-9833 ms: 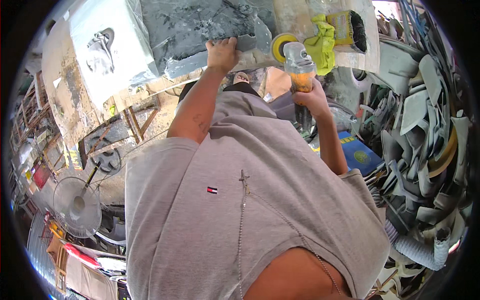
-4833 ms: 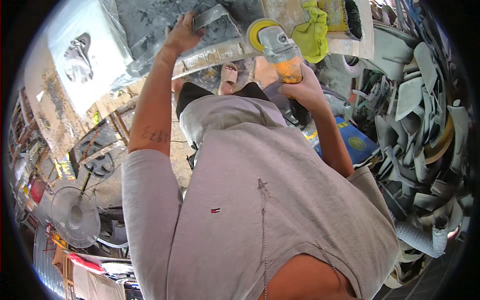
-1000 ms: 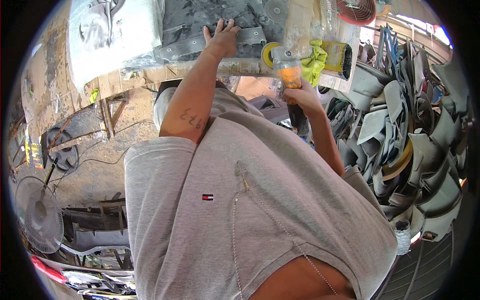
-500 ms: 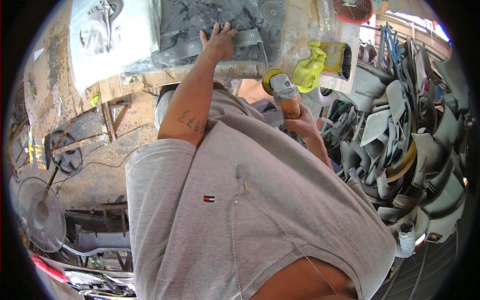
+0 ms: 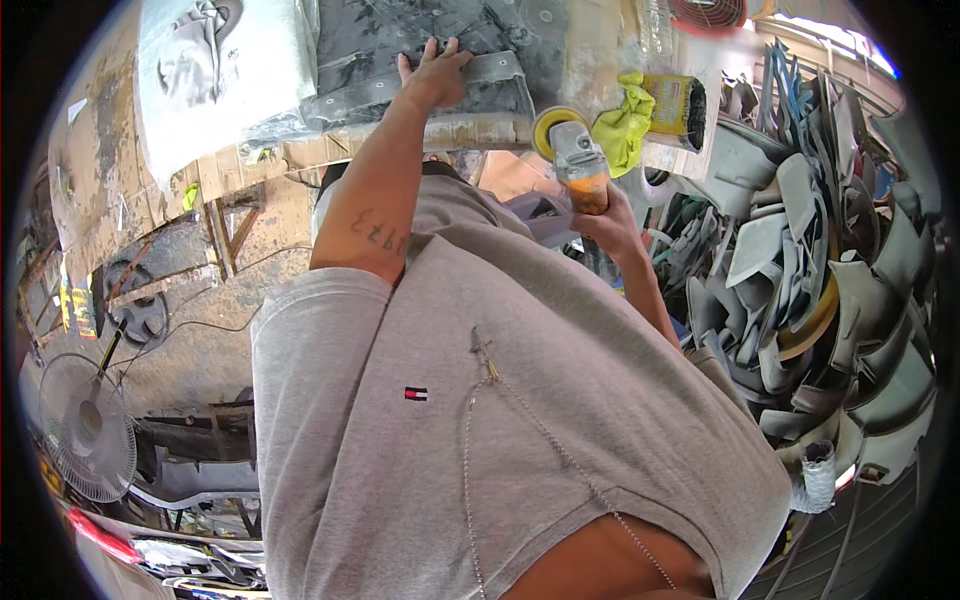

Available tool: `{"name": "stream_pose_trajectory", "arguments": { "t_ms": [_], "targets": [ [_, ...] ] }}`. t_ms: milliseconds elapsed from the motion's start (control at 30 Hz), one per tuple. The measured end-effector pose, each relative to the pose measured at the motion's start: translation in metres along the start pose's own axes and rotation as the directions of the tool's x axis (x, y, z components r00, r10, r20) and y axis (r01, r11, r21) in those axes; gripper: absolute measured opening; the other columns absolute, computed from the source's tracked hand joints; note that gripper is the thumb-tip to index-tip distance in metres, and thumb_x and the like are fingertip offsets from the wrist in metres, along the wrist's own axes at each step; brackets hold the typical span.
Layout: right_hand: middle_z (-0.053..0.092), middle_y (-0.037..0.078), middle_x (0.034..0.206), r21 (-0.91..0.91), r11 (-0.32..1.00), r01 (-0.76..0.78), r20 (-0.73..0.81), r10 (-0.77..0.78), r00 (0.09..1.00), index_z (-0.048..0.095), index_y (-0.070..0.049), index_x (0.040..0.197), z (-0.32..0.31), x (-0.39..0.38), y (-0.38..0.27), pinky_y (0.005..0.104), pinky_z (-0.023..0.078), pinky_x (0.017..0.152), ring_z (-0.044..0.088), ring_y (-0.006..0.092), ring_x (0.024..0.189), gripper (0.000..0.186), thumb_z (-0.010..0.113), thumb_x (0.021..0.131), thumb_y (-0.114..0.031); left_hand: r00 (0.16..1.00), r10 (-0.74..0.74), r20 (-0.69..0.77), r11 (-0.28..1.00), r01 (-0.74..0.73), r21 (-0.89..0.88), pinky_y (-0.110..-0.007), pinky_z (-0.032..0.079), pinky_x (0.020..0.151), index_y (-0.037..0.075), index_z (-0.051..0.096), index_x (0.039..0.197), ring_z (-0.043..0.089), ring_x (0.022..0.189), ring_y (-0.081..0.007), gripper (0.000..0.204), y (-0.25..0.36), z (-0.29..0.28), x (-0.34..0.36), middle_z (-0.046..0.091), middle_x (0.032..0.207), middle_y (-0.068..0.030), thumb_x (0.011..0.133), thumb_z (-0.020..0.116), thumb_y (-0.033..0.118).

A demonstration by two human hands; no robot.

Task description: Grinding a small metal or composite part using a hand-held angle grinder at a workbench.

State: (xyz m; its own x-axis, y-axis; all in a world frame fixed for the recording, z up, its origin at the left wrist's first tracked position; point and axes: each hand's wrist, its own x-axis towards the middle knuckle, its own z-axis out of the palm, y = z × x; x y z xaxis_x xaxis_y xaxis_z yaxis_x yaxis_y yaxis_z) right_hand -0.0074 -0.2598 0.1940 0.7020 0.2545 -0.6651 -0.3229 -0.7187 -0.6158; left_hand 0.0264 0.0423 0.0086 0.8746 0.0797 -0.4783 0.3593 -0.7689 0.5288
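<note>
My left hand lies on a dusty dark grey plastic part on the bench, its visible fingers spread over the part's raised edge. A row of small holes or fasteners runs along that edge. In my right hand is an angle grinder with an orange body and a grey metal head. Its round yellow-rimmed disc points up by the bench's near edge, to the right of the grey part. Just beyond the disc lies a crumpled yellow-green cloth.
A yellow and black tin lies beside the cloth, and a red fan stands at the back. Whitish sheeting covers the bench's left side. Grey curved panels are piled at right. A standing fan is at lower left.
My right hand has raised the grinder a little, forward and to the right, toward the cloth. My left hand stays on the grey part, nearly in the same spot.
</note>
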Motion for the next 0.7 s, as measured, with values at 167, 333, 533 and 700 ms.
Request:
{"name": "stream_pose_trajectory", "arguments": {
  "t_ms": [167,333,533,700],
  "targets": [
    [0.060,0.000,0.089,0.000,1.000,-0.005,0.046,0.005,0.999,0.060,-0.001,0.109,-0.003,0.015,-0.005,0.0265,0.048,0.069,0.057,0.0104,0.076,0.047,0.070,0.063,0.001,0.999,-0.014,0.040,0.999,0.016,-0.041,-0.069,0.003,0.118,0.030,0.035,0.154,0.006,0.155,-0.0260,0.076,0.002,-0.004,-0.005,0.011,0.167,0.0049,0.084,0.051,0.005],
    [0.060,0.002,0.080,0.003,0.991,-0.135,0.077,0.134,0.988,0.059,-0.001,0.100,-0.004,0.028,-0.030,0.0271,0.047,0.062,0.058,0.0119,0.066,0.034,0.068,0.067,0.000,1.000,-0.006,0.003,0.999,0.006,-0.054,-0.070,0.003,0.117,0.030,0.036,0.153,0.008,0.154,-0.0262,0.077,0.003,-0.002,-0.009,0.013,0.167,0.0044,0.083,0.052,0.005],
    [0.061,0.002,0.077,0.080,0.994,-0.070,-0.018,0.072,0.997,0.061,-0.001,0.100,-0.005,0.048,-0.037,0.0280,0.047,0.061,0.058,0.0142,0.064,0.029,0.067,0.072,0.000,0.999,0.002,-0.043,0.998,-0.004,-0.060,-0.069,0.004,0.117,0.029,0.037,0.153,0.008,0.155,-0.0258,0.078,0.005,0.004,-0.007,0.015,0.167,0.0040,0.081,0.053,0.004],
    [0.062,0.003,0.081,0.091,0.994,-0.062,-0.060,0.068,0.996,0.062,-0.002,0.105,-0.013,0.031,-0.033,0.0283,0.047,0.063,0.059,0.0149,0.066,0.035,0.067,0.071,0.000,1.000,-0.026,0.010,0.997,0.026,-0.070,-0.069,0.003,0.117,0.030,0.037,0.153,0.006,0.155,-0.0247,0.079,0.006,-0.002,-0.006,0.013,0.167,0.0043,0.080,0.052,0.003]
  ]
}}
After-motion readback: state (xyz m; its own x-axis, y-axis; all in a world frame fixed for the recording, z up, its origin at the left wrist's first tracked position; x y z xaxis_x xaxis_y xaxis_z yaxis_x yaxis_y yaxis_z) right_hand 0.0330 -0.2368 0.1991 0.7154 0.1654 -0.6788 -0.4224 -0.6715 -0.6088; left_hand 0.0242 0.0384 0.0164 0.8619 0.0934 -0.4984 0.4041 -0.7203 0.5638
